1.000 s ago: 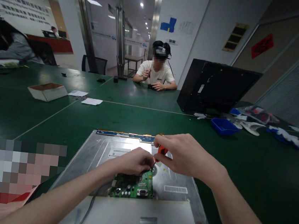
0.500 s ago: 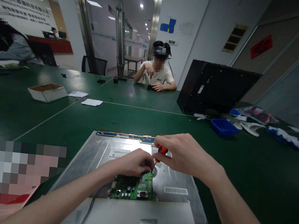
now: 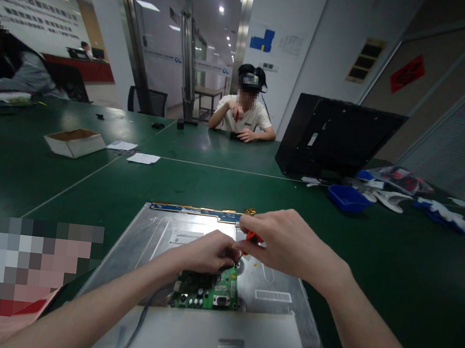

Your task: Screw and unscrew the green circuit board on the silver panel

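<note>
My right hand (image 3: 278, 237) is closed around the red handle of a screwdriver (image 3: 253, 237). Its tip points down at the top right corner of a green circuit board (image 3: 220, 294). My left hand (image 3: 211, 252) rests over the upper part of that board, fingers curled near the screwdriver's tip; what they hold, if anything, is hidden. Beneath both hands lies a silver metal display panel (image 3: 279, 323) with a thin blue circuit strip (image 3: 191, 210) along its far edge. A grey cable (image 3: 139, 327) runs from the left of the board toward me.
On the green table (image 3: 198, 184) stand a black monitor housing (image 3: 340, 138), a blue tray (image 3: 348, 198) and a white open box (image 3: 75, 143). Gloves (image 3: 442, 214) lie at the right. Across from me sits a person (image 3: 247, 112) handling a tool; another person (image 3: 14, 71) is at far left.
My right hand has turned slightly with the screwdriver, whose tip stays at the board's corner. My left hand has barely moved.
</note>
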### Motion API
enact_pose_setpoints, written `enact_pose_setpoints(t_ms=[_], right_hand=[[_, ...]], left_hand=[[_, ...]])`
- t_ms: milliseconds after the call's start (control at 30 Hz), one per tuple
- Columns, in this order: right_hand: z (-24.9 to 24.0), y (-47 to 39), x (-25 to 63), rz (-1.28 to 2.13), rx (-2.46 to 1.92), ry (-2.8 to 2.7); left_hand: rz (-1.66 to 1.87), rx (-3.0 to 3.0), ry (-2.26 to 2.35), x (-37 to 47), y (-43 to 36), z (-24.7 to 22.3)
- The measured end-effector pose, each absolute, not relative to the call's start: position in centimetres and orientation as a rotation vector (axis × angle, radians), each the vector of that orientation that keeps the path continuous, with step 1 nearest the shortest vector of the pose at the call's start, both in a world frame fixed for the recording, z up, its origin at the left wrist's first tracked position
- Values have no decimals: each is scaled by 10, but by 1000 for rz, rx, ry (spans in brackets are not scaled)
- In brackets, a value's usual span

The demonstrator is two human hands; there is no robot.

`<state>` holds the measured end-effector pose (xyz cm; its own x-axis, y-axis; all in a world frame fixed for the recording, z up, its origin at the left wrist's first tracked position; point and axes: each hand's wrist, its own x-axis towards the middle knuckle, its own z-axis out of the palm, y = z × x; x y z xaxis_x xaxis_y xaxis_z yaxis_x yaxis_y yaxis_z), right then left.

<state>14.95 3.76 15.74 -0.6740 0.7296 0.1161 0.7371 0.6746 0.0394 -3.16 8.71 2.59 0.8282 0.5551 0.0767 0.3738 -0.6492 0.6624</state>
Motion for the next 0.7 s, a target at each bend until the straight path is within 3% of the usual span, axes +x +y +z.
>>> enact_pose_setpoints(t_ms=[233, 467, 700], right_hand=[[160, 35, 154, 109, -1104, -2823], [157, 37, 147, -157, -1228, -2804], [159, 34, 152, 93, -1111, -2825]], left_hand=[[359, 2325, 725, -31, 86, 29], [345, 2349, 669, -31, 87, 25], [341, 2337, 705, -31, 88, 24]])
